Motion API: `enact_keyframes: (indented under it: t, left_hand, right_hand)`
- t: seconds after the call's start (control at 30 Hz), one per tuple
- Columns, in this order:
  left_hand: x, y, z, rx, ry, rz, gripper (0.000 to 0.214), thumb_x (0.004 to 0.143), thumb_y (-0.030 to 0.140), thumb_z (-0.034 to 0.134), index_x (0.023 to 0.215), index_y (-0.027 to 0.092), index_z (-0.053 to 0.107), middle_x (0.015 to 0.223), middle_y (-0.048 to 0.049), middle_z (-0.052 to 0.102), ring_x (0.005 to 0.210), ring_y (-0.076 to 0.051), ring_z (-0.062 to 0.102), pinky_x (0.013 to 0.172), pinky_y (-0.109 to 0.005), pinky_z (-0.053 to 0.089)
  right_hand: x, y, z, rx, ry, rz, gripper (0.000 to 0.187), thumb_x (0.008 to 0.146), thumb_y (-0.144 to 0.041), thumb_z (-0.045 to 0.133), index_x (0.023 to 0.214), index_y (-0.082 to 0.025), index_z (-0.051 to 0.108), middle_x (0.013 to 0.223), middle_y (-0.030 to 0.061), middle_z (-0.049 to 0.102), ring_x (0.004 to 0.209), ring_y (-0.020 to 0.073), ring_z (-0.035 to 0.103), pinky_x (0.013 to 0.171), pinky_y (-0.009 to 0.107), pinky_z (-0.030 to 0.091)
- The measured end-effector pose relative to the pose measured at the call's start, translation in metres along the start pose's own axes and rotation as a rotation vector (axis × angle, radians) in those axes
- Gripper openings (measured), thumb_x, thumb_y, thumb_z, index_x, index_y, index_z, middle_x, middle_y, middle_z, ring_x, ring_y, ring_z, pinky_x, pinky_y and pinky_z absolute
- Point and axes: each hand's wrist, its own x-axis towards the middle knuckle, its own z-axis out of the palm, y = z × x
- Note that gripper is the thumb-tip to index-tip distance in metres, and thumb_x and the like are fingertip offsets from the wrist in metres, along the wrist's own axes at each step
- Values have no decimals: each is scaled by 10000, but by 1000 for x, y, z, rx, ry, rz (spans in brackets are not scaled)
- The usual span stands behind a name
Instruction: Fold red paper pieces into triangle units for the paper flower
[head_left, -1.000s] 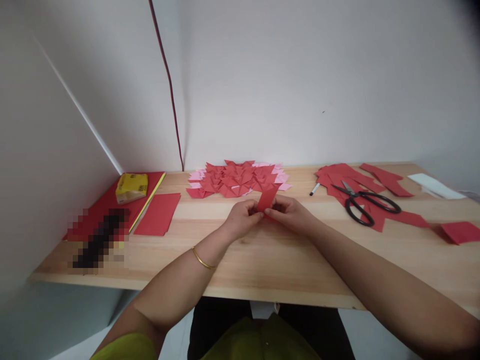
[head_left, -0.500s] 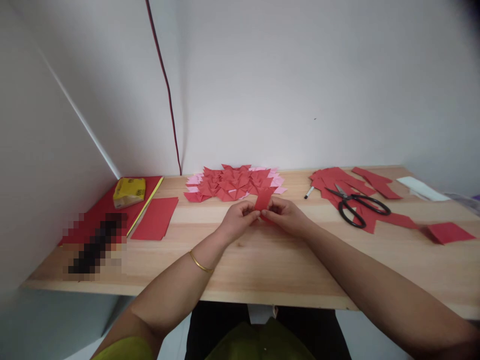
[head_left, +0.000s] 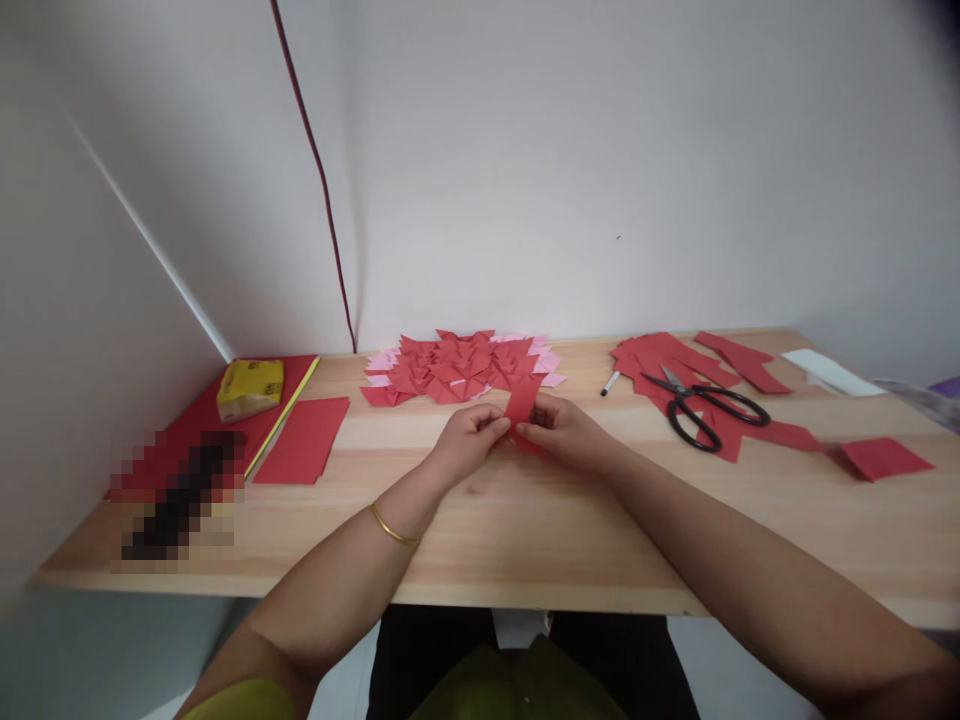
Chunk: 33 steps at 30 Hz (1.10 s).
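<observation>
My left hand (head_left: 463,437) and my right hand (head_left: 564,430) meet at the middle of the wooden table (head_left: 525,530), both pinching one small red paper strip (head_left: 520,400) that stands up between the fingertips. The fingers of both hands are closed on its lower end. A gold bangle sits on my left wrist. Just behind the hands lies a heap of folded red and pink paper triangles (head_left: 457,365).
Black scissors (head_left: 705,410) rest on red paper offcuts (head_left: 675,365) at the right, with a marker pen (head_left: 609,383) beside them. A red square (head_left: 881,457) lies far right. A red sheet (head_left: 301,452), a yellow packet (head_left: 250,388) and a blurred patch are at the left.
The paper strip between my fingers stands shorter than before. The hands stay together, and the view has shifted slightly.
</observation>
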Motion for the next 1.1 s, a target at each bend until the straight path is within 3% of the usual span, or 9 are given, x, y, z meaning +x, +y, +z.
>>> enact_keyframes:
  t: [0.2, 0.63, 0.83, 1.1]
  left_hand:
    - [1, -3, 1, 13, 11, -26, 241, 768, 372, 604, 680, 149, 584, 626, 15, 564, 581, -97, 455, 574, -227, 344]
    - [0, -1, 1, -49, 22, -49, 151, 704, 282, 652, 727, 136, 624, 682, 3, 617, 614, -102, 524, 622, -230, 397]
    - [0, -1, 1, -38, 26, -25, 146, 706, 276, 651, 711, 133, 624, 690, -3, 620, 635, -108, 529, 636, -232, 399]
    - [1, -6, 3, -81, 78, -35, 168, 694, 293, 671, 702, 132, 623, 670, 0, 607, 614, -105, 508, 607, -230, 377]
  right_hand:
    - [-1, -2, -2, 34, -42, 32, 208, 787, -294, 621, 953, -169, 616, 835, 25, 610, 707, 142, 548, 636, 268, 437]
    - [1, 2, -1, 30, 2, 32, 203, 753, -279, 649, 910, -155, 622, 792, 12, 603, 658, 123, 533, 605, 249, 421]
    - [2, 4, 0, 110, -37, 16, 213, 753, -259, 641, 938, -158, 607, 871, 30, 622, 750, 142, 573, 671, 266, 446]
    - [1, 9, 1, 65, 30, 15, 190, 754, -260, 642, 902, -156, 583, 798, 5, 559, 677, 120, 520, 609, 250, 415]
